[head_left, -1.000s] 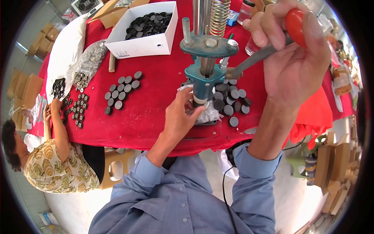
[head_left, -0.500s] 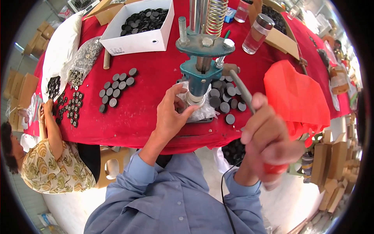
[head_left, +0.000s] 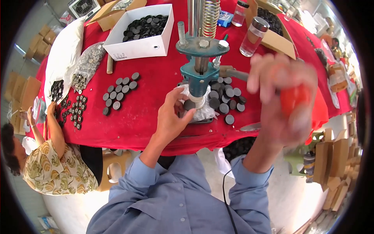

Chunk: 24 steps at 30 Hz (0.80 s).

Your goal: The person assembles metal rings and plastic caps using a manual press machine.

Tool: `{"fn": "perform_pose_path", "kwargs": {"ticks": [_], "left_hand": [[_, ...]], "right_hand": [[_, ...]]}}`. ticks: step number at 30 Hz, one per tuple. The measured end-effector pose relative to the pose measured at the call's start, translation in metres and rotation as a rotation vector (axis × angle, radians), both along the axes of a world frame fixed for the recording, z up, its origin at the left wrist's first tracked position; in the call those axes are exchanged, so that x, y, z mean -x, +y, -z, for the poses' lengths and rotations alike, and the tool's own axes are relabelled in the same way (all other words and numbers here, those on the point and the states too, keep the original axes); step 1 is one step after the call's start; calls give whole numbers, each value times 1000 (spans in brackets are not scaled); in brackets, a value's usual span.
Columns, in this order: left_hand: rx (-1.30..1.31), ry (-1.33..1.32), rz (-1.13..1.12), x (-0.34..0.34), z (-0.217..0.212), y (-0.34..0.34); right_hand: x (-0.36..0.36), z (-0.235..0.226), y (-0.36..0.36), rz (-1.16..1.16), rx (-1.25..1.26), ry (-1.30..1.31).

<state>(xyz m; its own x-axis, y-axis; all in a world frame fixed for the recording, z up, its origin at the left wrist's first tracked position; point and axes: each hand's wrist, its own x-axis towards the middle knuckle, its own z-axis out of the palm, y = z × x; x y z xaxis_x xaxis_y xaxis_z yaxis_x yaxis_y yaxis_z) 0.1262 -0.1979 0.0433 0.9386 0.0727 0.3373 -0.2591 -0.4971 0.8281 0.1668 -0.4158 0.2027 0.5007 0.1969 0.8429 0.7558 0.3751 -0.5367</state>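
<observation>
In front of me stands a green hand press [head_left: 200, 72] with a pale round tip under its ram. My left hand [head_left: 171, 115] is beside that tip, thumb and fingers curled around a dark round cap [head_left: 189, 105]. Clear plastic film [head_left: 205, 112] lies under and around the tip. My right hand [head_left: 282, 97], smeared by motion, is closed around the press lever [head_left: 238, 75], whose red grip [head_left: 297, 100] shows at the palm. To the right of the press is a heap of black round caps [head_left: 224, 97]; another group of caps [head_left: 119, 91] lies to the left.
A white box [head_left: 136, 50] full of black caps stands at the back left, near a bag of metal rings [head_left: 87, 60]. Clear jars [head_left: 254, 37] stand behind the press. At the far left, a person [head_left: 58, 167] handles small black parts on the red cloth [head_left: 148, 78].
My right hand has swung the lever upward and away from me. A dark cap now shows between my left fingers beside the press tip. The co-worker's hands have moved apart.
</observation>
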Motion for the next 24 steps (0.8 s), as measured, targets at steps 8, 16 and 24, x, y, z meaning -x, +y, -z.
{"fn": "perform_pose_path", "kwargs": {"ticks": [8,16,24], "left_hand": [[308,-111,144,35,-16,19],[317,-291,172,45,-32,28],[268,-403,116,48,-35,35]], "right_hand": [[-74,-59,42,218,-84,164],[-86,-60,44,168,-99,223],[-3,-13,36,828,-164,251]]}}
